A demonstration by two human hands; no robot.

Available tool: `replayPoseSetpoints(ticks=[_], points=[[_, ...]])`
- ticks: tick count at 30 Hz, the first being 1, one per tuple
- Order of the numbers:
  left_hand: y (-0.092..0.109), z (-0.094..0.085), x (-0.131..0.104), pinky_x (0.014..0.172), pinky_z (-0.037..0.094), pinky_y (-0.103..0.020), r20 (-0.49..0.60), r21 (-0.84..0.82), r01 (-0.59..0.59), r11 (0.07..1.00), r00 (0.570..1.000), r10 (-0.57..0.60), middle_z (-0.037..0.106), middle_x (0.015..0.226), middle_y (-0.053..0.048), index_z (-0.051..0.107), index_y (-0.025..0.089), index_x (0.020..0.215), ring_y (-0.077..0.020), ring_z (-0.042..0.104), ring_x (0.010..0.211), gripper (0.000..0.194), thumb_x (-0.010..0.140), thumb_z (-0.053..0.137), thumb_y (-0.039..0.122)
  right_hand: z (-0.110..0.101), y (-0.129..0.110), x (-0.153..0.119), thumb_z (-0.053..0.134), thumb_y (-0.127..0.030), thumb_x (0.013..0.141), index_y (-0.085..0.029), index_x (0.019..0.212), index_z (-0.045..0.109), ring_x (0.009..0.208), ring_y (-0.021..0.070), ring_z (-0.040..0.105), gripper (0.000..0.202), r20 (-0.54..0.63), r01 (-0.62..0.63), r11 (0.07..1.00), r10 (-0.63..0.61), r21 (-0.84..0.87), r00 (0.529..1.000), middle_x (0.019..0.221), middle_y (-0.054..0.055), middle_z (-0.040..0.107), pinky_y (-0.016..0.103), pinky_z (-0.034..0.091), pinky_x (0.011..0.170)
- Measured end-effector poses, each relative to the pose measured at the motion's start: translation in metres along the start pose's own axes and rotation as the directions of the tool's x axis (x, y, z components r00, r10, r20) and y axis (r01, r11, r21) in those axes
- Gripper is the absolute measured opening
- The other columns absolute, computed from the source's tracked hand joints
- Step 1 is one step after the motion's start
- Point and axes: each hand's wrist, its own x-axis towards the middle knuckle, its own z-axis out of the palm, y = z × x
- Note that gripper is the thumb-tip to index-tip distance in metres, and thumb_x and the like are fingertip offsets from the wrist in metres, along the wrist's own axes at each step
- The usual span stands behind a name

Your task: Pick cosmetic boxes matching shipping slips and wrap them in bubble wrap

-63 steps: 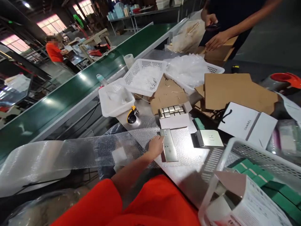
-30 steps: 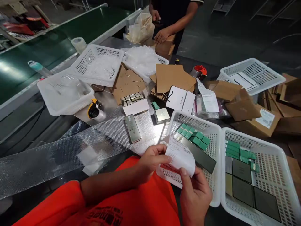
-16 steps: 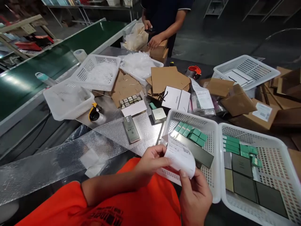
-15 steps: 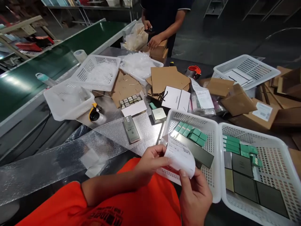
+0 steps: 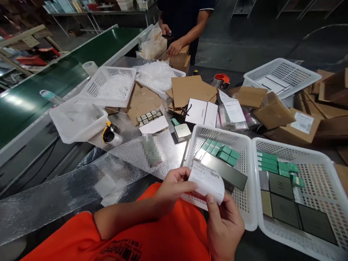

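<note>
A curled white printed slip (image 5: 206, 181) is stretched between my two hands in front of my chest. My left hand (image 5: 176, 186) pinches its left edge, thumb on top. At its lower right corner, my right hand (image 5: 225, 221) grips it the same way. Just behind the paper stands a white perforated basket (image 5: 251, 181) with small green boxes (image 5: 224, 154) and a long grey-green box (image 5: 231, 174). Left of the hands, a pixelated item (image 5: 150, 150) lies on a sheet of bubble wrap (image 5: 108, 166).
A second white basket (image 5: 312, 159) at right holds green and dark flat boxes. Behind are a white paper bag (image 5: 199, 110), an opened white carton (image 5: 153, 125), a tape dispenser (image 5: 111, 134), and cardboard (image 5: 190, 90). A green conveyor (image 5: 78, 59) runs along the left. Across the table stands another person (image 5: 185, 25).
The whole view has shifted slightly. The slip stays in both hands, its upper left part now lying a little flatter. The box on the bubble wrap now appears pixelated.
</note>
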Motion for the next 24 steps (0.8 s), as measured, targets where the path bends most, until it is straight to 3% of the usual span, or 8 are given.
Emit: replayPoseSetpoints(ticks=[24], points=[[0.0019, 0.0003, 0.0038, 0.066, 0.042, -0.026, 0.022, 0.025, 0.068, 0.997, 0.997, -0.069, 0.063, 0.064, -0.001, 0.061, 0.014, 0.067, -0.0125, 0.055, 0.063, 0.023, 0.056, 0.079, 0.023, 0.0005, 0.0028, 0.0045, 0.070, -0.036, 0.076, -0.017, 0.083, 0.065, 0.068, 0.0174, 0.060, 0.021, -0.054, -0.095, 0.995, 0.093, -0.030, 0.994, 0.077, 0.003, 0.067, 0.026, 0.049, 0.060]])
